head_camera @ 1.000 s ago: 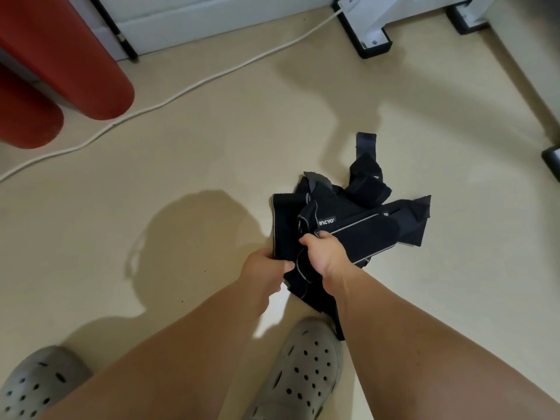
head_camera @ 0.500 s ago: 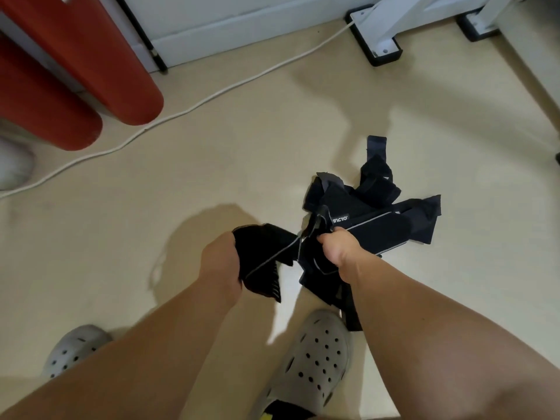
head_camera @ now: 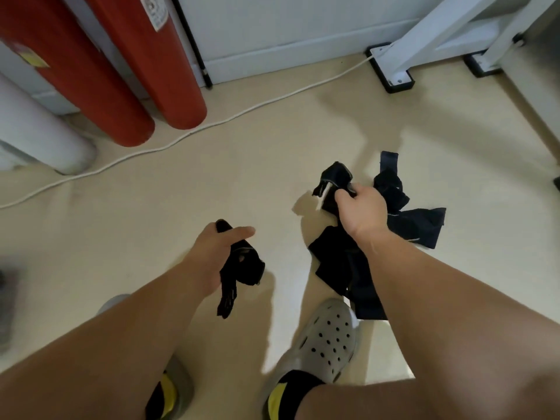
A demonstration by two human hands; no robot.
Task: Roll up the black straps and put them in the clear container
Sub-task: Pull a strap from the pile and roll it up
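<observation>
Two hands work apart above the beige floor (head_camera: 151,207). The left grip (head_camera: 216,253) is closed round a single black strap (head_camera: 242,269): the fingers curl about its upper part, while one digit sticks out straight toward the right. That strap's long axis runs roughly top to bottom in the view, and its free end dangles toward the person's feet.

The right grip (head_camera: 362,212) is clenched tight on a bunch of black straps (head_camera: 419,225), held to the right of the single one and well apart from it. Its loose ends splay several ways. One narrow tail points away from the person, a broad one points right, and others hang down past the wrist over a grey clog (head_camera: 324,338). Whether the bunch touches the floor cannot be told.

Two red cylinders (head_camera: 175,86) stand beyond, and a white cable (head_camera: 242,113) lies along the floor.
</observation>
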